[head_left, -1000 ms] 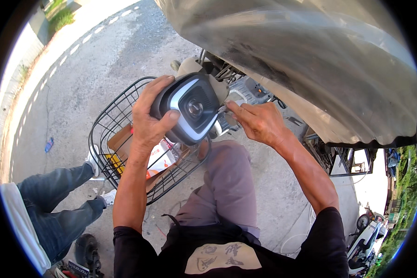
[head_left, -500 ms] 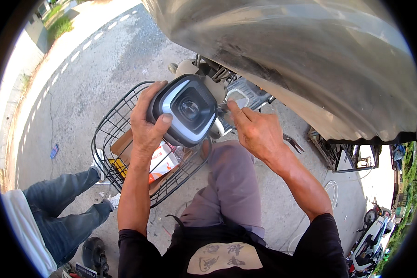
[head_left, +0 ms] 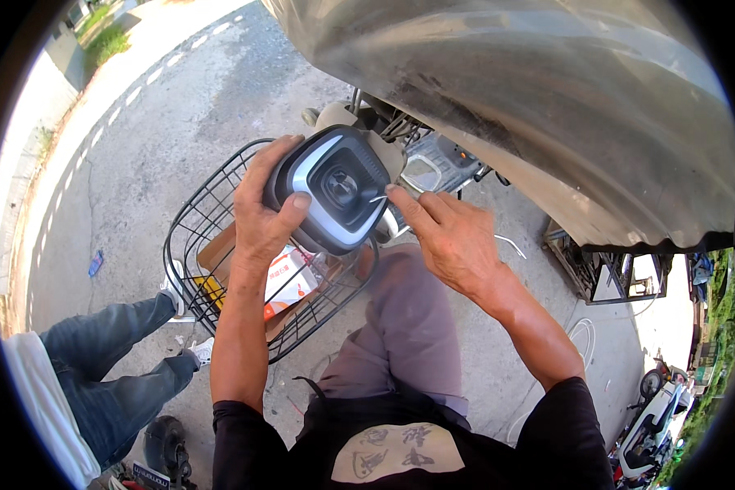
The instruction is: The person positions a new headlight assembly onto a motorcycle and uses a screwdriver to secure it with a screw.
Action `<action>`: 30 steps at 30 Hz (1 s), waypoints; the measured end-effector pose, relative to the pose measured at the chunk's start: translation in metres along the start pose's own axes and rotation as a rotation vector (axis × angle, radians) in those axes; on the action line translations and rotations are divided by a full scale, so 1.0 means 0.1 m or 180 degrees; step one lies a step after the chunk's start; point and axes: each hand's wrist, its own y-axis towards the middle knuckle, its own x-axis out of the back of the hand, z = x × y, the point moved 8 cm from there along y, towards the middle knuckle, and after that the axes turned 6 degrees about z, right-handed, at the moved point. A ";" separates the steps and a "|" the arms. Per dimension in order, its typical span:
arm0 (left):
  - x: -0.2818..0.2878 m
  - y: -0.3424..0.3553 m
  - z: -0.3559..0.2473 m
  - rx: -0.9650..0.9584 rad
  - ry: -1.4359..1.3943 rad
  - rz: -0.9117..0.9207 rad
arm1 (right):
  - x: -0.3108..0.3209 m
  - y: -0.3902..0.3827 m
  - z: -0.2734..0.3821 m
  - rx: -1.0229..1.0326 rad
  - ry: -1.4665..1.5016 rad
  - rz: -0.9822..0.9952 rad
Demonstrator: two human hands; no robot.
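Note:
My left hand (head_left: pixel 263 214) is wrapped around the side of a black headlight (head_left: pixel 340 245) with a pale grey frame, its thumb on the front rim. The headlight's lens faces up at me. In my closed right hand (head_left: pixel 457 241) is a slim metal tool (head_left: pixel 510 243); one shiny end sticks out past the little-finger side. Beyond the index fingertip, a thin bright tip lies against the right part of the headlight's front. The palm hides the tool's middle, so its exact kind cannot be told.
Beneath my left forearm a black wire basket (head_left: pixel 189 200) holds a cardboard box with an orange-and-white package (head_left: pixel 290 282). A grey cover (head_left: pixel 531 106) hangs at upper right. Another person's legs (head_left: pixel 114 327) stand at left. A metal frame (head_left: pixel 576 265) and parked motorbike (head_left: pixel 649 425) are at right.
The tool has turned in my right hand: its forked dark end now shows as a thin bright edge. Its other tip has come onto the headlight's front. My left hand keeps its hold.

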 end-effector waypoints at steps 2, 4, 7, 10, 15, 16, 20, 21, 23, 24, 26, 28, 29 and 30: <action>0.00 0.00 -0.01 0.0014 -0.0015 -0.0009 | -0.06 -0.10 -0.05 -0.0068 0.0120 -0.0018; -0.01 0.00 -0.05 -0.0075 0.0054 -0.0018 | -0.13 -0.18 -0.09 -0.0196 0.0204 0.0066; -0.02 -0.01 -0.04 -0.0189 0.0085 -0.0008 | -0.17 -0.25 -0.14 -0.0428 0.0258 0.0210; -0.02 0.01 -0.06 -0.0256 0.0103 0.0007 | -0.15 -0.25 -0.15 -0.0431 0.0251 0.0129; -0.04 0.00 -0.06 -0.0321 -0.0016 0.0037 | -0.21 -0.23 -0.13 -0.0301 0.0100 0.0100; -0.04 0.00 -0.06 -0.0313 0.0009 0.0032 | -0.22 -0.22 -0.13 -0.0263 0.0042 0.0090; -0.05 0.00 -0.07 -0.0298 0.0092 0.0063 | -0.22 -0.23 -0.01 -0.0139 -0.0400 0.0115; -0.06 0.00 -0.07 -0.0303 0.0100 0.0077 | -0.22 -0.23 0.03 -0.0110 -0.0574 0.0141; -0.05 0.00 -0.09 -0.0247 0.0061 0.0058 | -0.24 -0.21 0.09 -0.0049 -0.0627 0.0141; -0.05 0.00 -0.09 -0.0218 0.0046 0.0045 | -0.24 -0.21 0.11 -0.0013 -0.0651 0.0141; -0.06 0.00 -0.06 -0.0166 -0.0029 0.0007 | -0.23 -0.20 0.12 -0.0027 -0.0732 0.0325; -0.08 0.01 -0.09 -0.0275 -0.0049 -0.0004 | -0.18 -0.15 0.12 0.0049 -0.0807 0.0608; -0.11 0.01 -0.09 -0.0217 -0.0067 0.0008 | -0.13 -0.12 0.08 0.0077 -0.0868 0.0803; -0.09 0.01 -0.09 -0.0150 -0.0047 0.0005 | -0.10 -0.05 0.07 0.0135 -0.0904 0.0982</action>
